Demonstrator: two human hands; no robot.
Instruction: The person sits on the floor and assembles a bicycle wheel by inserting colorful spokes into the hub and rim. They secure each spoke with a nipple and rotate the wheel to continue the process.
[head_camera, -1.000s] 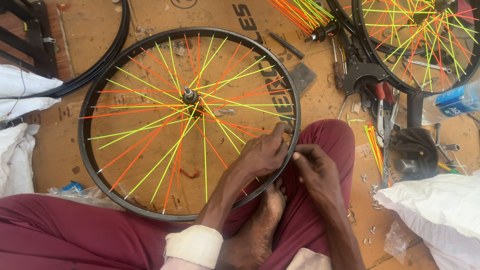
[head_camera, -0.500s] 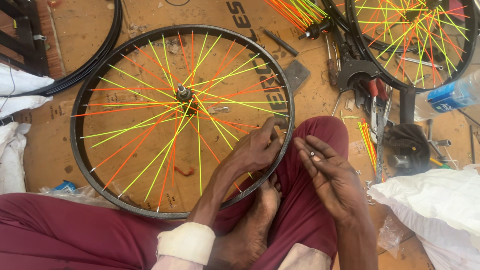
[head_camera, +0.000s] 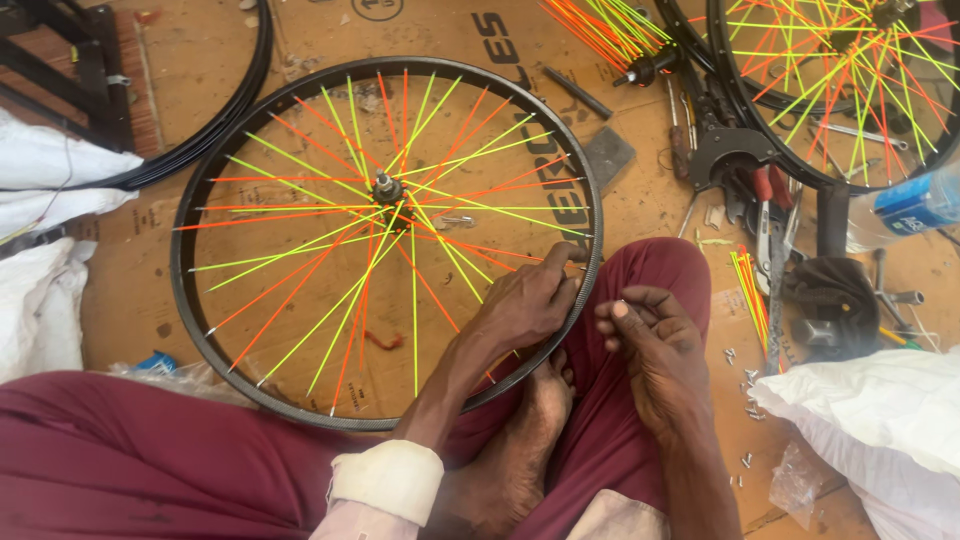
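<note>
A black bicycle wheel rim (head_camera: 200, 330) with orange and yellow-green spokes and a metal hub (head_camera: 385, 187) lies flat on cardboard, its near edge over my maroon-clad legs. My left hand (head_camera: 525, 305) rests on the rim's right side. Its fingers curl over the rim and the index finger points along it. My right hand (head_camera: 655, 345) hovers over my right knee, just clear of the rim. Its fingertips pinch a small metal piece (head_camera: 620, 302) that looks like a spoke nipple. My bare foot (head_camera: 520, 440) lies under the rim.
A second spoked wheel (head_camera: 830, 90) lies at the upper right, beside a bundle of loose spokes (head_camera: 600, 30). Red-handled pliers (head_camera: 770, 190), a water bottle (head_camera: 915, 205), scattered small nipples (head_camera: 740, 360) and white sacks (head_camera: 880, 420) lie to the right. Black hoops (head_camera: 250, 90) are at the upper left.
My right hand has come off the rim and drawn back over my knee, fingers now pinched together. My left hand has stayed on the rim.
</note>
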